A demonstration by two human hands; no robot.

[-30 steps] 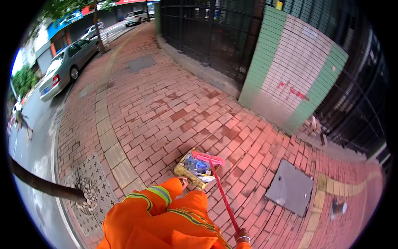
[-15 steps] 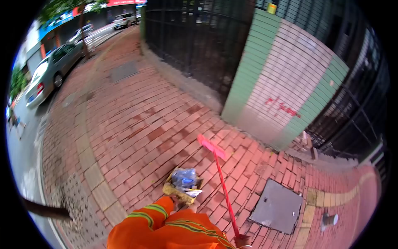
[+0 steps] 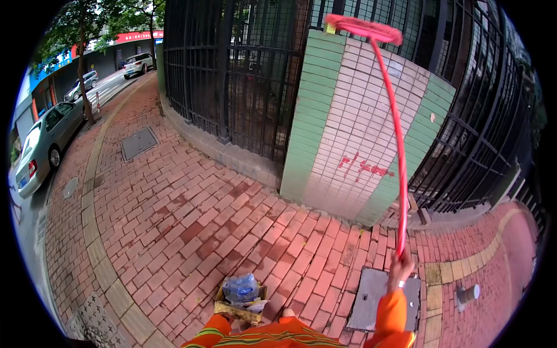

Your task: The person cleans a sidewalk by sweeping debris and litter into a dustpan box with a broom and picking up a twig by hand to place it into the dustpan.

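Up by the top of the tiled pillar (image 3: 371, 116), the head of your red long-handled broom (image 3: 396, 127) sits aloft, near a small yellow object (image 3: 330, 28); whether they touch, you can't tell from this angle. Your right grip (image 3: 401, 265) is closed round the handle's lower end. Expect the broom to be light but top-heavy held this way: the stick looks stiff and smooth, likely to twist in the palm, while the bristles should give softly. A hold further up the handle would steady it better. Low down, your left grip (image 3: 227, 317) is at the near left side of the worn yellow box (image 3: 246, 314); whether its fingers are closed can't be made out. The box looks light and rather flimsy, best taken by its near wall and kept level, since the crumpled plastic bag (image 3: 241, 287) inside rises above the rim and could slide out. Mind the pillar's hard corners and the black metal fence (image 3: 226, 75), whose bars could snag the bristles. Open brick pavement (image 3: 191, 232) left of the pillar offers the most swinging room.
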